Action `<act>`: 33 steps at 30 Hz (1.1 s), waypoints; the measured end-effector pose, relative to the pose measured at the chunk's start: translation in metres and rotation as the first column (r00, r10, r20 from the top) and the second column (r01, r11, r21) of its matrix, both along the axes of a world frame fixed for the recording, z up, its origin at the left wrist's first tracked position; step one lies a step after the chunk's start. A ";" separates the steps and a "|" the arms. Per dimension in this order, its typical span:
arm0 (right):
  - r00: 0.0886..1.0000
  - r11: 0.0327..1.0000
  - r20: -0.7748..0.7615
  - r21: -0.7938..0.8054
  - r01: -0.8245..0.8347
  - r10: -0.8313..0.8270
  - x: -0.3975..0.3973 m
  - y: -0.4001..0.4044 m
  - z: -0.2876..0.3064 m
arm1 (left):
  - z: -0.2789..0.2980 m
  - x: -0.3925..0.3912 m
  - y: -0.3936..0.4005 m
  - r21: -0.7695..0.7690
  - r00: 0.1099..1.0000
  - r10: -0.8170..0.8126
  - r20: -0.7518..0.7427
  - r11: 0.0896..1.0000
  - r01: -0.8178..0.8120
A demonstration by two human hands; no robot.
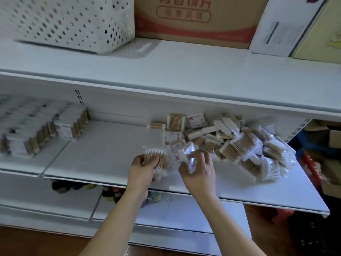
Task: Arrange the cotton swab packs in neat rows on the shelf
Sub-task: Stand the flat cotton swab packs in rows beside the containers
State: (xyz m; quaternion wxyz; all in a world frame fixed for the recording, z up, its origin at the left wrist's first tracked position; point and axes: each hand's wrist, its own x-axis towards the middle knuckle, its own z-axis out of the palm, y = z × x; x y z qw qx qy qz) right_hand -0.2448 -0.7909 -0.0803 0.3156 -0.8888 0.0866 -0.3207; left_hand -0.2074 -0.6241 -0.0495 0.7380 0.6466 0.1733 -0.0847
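A loose heap of clear cotton swab packs (238, 143) with wooden sticks covers the right half of the white middle shelf (103, 152). Neat rows of packs (42, 130) stand on the shelf's left part. My left hand (142, 170) grips a small stack of swab packs (156, 158) near the shelf's front. My right hand (199, 170) pinches a shiny clear pack (190, 156) at the heap's left edge. Both hands are close together, just left of the heap.
On the top shelf stand a white perforated basket (73, 23), a cardboard box (195, 21) with red print and a white box (284, 28). Dark items (110, 191) lie on the lower shelf. Boxes and clutter (324, 157) sit beyond the shelf's right end.
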 end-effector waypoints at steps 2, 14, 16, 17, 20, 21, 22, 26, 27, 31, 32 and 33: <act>0.996 0.997 0.041 -0.018 -0.080 0.080 -0.008 0.015 0.015 | 0.003 0.002 -0.004 0.027 0.998 -0.058 0.018 0.998 0.057; 0.984 0.998 -0.173 -0.060 0.031 -0.041 -0.003 0.027 0.016 | 0.006 0.011 0.023 -0.151 0.973 -0.229 -0.023 0.963 0.223; 0.893 0.985 -0.419 -0.121 0.122 -0.162 0.015 0.025 0.017 | 0.007 0.010 0.032 -0.166 0.979 -0.197 -0.054 0.969 0.185; 0.842 0.976 -0.498 -0.163 0.143 -0.206 0.023 0.027 0.016 | 0.008 0.010 0.037 -0.169 0.980 -0.191 -0.056 0.969 0.179; 0.788 0.959 -0.553 -0.235 0.162 -0.268 0.037 0.036 0.006 | 0.009 0.006 0.051 -0.199 0.981 -0.191 -0.043 0.963 0.180; 0.782 0.958 -0.561 -0.230 0.168 -0.272 0.040 0.038 0.002 | 0.010 0.005 0.057 -0.209 0.980 -0.193 -0.043 0.961 0.180; 0.779 0.957 -0.562 -0.226 0.180 -0.279 0.042 0.039 -0.002 | 0.010 0.004 0.062 -0.216 0.980 -0.195 -0.046 0.959 0.181; 0.873 0.963 -0.407 -0.156 0.221 -0.267 0.032 0.045 0.002 | 0.009 0.006 0.080 -0.186 0.990 -0.138 -0.017 0.973 0.133; 0.930 0.976 -0.298 -0.094 0.198 -0.218 0.026 0.049 0.006 | 0.007 0.007 0.082 -0.174 0.993 -0.116 -0.008 0.978 0.113; 0.978 0.976 -0.065 0.103 -0.192 0.199 0.002 0.077 0.034 | 0.007 0.006 0.077 -0.107 0.994 -0.103 0.029 0.989 0.105; 0.953 0.954 -0.083 0.095 -0.285 0.293 -0.002 0.083 0.039 | 0.009 0.004 0.075 -0.131 0.994 -0.104 0.035 0.985 0.108; 0.925 0.930 -0.111 0.103 -0.353 0.363 -0.005 0.088 0.042 | 0.012 0.002 0.072 -0.166 0.994 -0.104 0.036 0.980 0.109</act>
